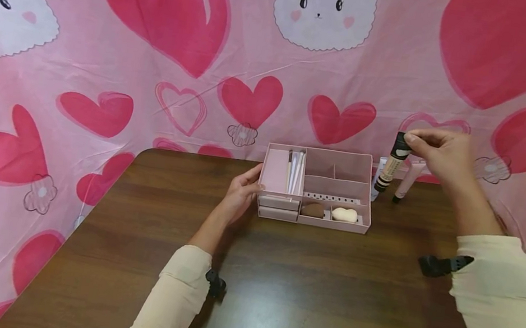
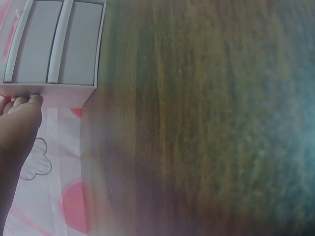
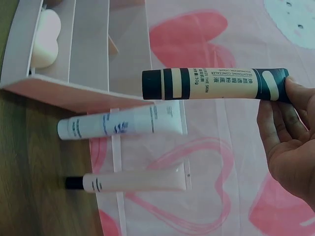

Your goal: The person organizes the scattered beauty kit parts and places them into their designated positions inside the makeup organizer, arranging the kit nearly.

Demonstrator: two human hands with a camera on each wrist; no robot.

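Note:
My right hand (image 1: 440, 151) pinches a foundation tube (image 1: 393, 163) by its dark flat end and holds it up, black cap downward, beside the organizer's back right corner. In the right wrist view the foundation tube (image 3: 211, 83) shows beige with black bands and printed text. My left hand (image 1: 240, 194) touches the left wall of the pink organizer (image 1: 283, 175), its fingers lying along that side. Behind the held tube, a white tube (image 1: 376, 181) stands close to the organizer's right wall. A pale pink tube (image 1: 409, 180) with a black cap stands farther right.
Several brushes (image 1: 294, 171) lie on the organizer's left top, above two drawers (image 1: 277, 213). Its front compartments hold a brown sponge (image 1: 312, 210) and a cream sponge (image 1: 344, 215). The wooden table (image 1: 298, 305) ends at a pink heart-patterned cloth (image 1: 260, 44) behind.

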